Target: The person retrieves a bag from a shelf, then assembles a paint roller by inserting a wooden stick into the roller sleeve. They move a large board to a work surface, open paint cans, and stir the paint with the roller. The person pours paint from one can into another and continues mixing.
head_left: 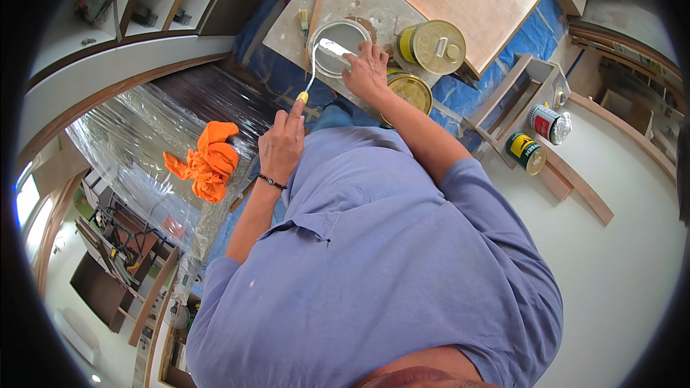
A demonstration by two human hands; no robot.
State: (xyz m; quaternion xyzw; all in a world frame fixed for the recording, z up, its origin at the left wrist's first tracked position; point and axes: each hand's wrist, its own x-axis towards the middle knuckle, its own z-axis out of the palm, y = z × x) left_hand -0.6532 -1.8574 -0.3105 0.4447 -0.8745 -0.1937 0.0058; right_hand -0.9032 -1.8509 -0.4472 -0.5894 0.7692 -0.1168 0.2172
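My left hand [282, 145] is closed round the yellow handle of a small paint roller [333, 49], whose thin white frame rises from it. The roller's white sleeve lies over the mouth of an open round paint can [317, 52] with pale grey inside. My right hand [368, 72] is at the can's right rim, fingers curled against the end of the sleeve; their tips are partly hidden. Beside that hand stand a closed yellow-sided can [443, 46] with a gold lid and another gold-topped can [411, 93], partly behind my forearm.
A paintbrush [303, 23] and a wooden stick [318, 7] lie on the stained board [287, 25]. An orange cloth [208, 162] rests on plastic-wrapped furniture at left. Right are a green can [525, 152], a foil-topped can [549, 124] and wooden frame pieces [575, 185]. Blue sheeting [521, 47] covers the floor.
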